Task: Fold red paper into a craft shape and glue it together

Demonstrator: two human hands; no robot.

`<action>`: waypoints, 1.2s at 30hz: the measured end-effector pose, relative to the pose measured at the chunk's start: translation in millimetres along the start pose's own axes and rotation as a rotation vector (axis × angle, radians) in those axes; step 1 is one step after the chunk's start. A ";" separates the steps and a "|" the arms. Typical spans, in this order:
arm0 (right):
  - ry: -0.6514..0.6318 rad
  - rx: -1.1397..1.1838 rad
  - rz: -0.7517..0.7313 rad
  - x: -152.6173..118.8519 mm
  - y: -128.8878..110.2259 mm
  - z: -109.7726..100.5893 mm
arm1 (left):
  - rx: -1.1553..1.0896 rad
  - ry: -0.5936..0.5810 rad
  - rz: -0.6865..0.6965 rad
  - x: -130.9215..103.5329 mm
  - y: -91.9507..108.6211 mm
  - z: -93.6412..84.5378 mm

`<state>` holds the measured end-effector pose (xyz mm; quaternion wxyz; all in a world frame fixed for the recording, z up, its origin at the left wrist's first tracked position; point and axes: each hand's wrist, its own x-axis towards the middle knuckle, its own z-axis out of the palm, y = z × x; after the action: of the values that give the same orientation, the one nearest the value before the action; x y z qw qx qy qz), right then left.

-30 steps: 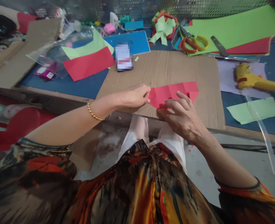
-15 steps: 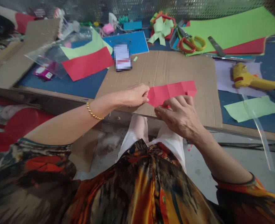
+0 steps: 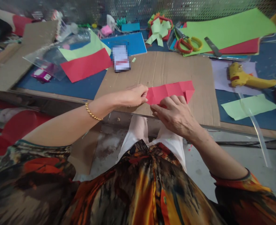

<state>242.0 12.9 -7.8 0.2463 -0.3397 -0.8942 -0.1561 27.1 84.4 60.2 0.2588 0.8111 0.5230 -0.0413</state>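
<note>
A creased red paper strip (image 3: 167, 89) lies on the brown cardboard sheet (image 3: 205, 103), with several upright fold lines across it. My left hand (image 3: 138, 95) is closed on the strip's left end, thumb and fingers pinching it. Along the near edge, my right hand (image 3: 175, 114) has its fingers curled over the paper, pressing on a part folded up there. The near edge is mostly hidden under the right fingers. At the strip's right end a small flap stands folded over.
Behind the cardboard lie a phone (image 3: 121, 58), a red paper piece (image 3: 86, 65) and scissors (image 3: 188, 43). To the right are a yellow glue gun (image 3: 248, 76) with a clear glue stick (image 3: 253, 120) hanging past the table edge, and a pale green paper (image 3: 249, 106).
My right hand has slid slightly left along the strip's near edge, and more of the folded flap at the right end shows. The left hand keeps its pinch. The view has shifted slightly.
</note>
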 end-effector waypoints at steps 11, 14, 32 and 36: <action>0.057 0.059 0.013 -15.5 5.7 -9.7 | 0.007 -0.021 -0.021 -6.2 8.7 -3.9; 0.051 0.025 -0.008 -14.3 6.0 -11.4 | 0.014 -0.023 -0.010 -5.2 8.2 -3.4; 0.003 0.057 0.017 -11.9 -0.5 -1.3 | 0.099 -0.030 0.003 -11.4 12.0 -2.5; 0.002 0.058 0.027 -12.1 -1.4 -1.5 | 0.121 -0.067 -0.028 -2.7 7.7 -5.9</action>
<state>249.3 4.8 -13.3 0.2588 -0.3443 -0.8935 -0.1270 31.4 82.4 69.1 0.2262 0.8159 0.5219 -0.1038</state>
